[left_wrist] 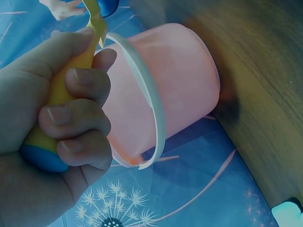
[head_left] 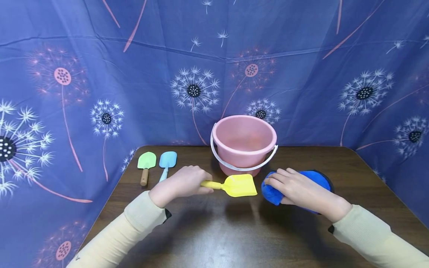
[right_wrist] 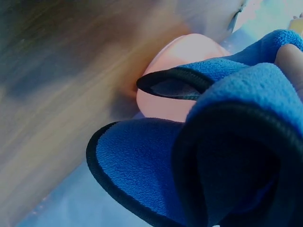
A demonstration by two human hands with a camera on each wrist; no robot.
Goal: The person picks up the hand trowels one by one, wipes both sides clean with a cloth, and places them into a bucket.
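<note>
My left hand (head_left: 182, 183) grips the handle of a yellow toy shovel (head_left: 234, 185), whose blade points right, just in front of the pink bucket (head_left: 244, 143). In the left wrist view the fingers (left_wrist: 80, 116) curl round the yellow handle with its blue end (left_wrist: 40, 158), and the pink bucket (left_wrist: 175, 90) with its white handle lies close behind. My right hand (head_left: 296, 188) holds a bunched blue cloth (head_left: 310, 180) with a black edge on the table, right of the shovel. The blue cloth (right_wrist: 189, 175) fills the right wrist view, folded over itself.
A green toy shovel (head_left: 146, 164) and a light blue toy shovel (head_left: 166, 163) lie side by side at the back left of the dark wooden table (head_left: 234, 230). A blue dandelion-print curtain (head_left: 100, 74) surrounds the table on three sides.
</note>
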